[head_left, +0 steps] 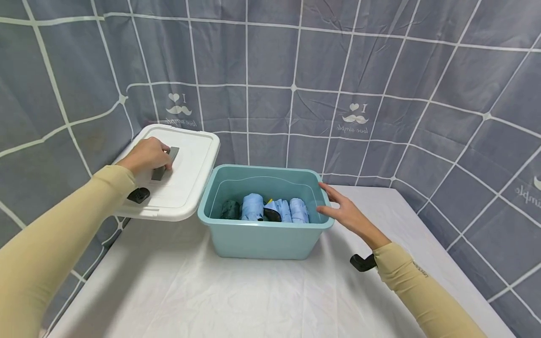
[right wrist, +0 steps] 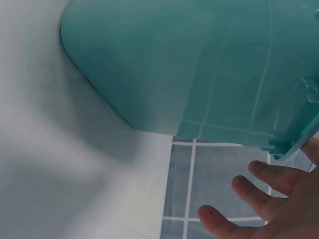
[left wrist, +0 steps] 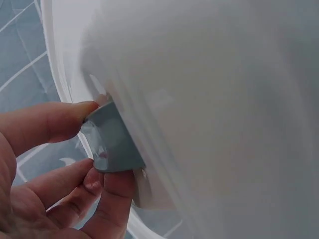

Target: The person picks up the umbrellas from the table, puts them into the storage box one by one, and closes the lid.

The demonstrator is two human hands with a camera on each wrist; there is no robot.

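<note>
A white lid [head_left: 192, 173] hangs tilted to the left of a teal plastic bin [head_left: 262, 240]. With thumb and fingers, my left hand [head_left: 148, 155] pinches the lid's grey handle [left wrist: 119, 142]. The bin stands uncovered on the table and holds light blue rolled cloth bundles [head_left: 252, 206], a dark green bundle [head_left: 230, 210] and a black piece [head_left: 272, 215]. At the bin's right rim is my right hand [head_left: 348, 213], thumb and forefinger at the edge. Its other fingers spread out straight beside the wall in the right wrist view.
White cloth covers the table [head_left: 270, 295] beneath the bin. Grey curtains [head_left: 270, 56] with a white grid hang behind and along both sides, close to the table's far edge. Black wrist cameras, such as the right one [head_left: 362, 263], jut from both wrists.
</note>
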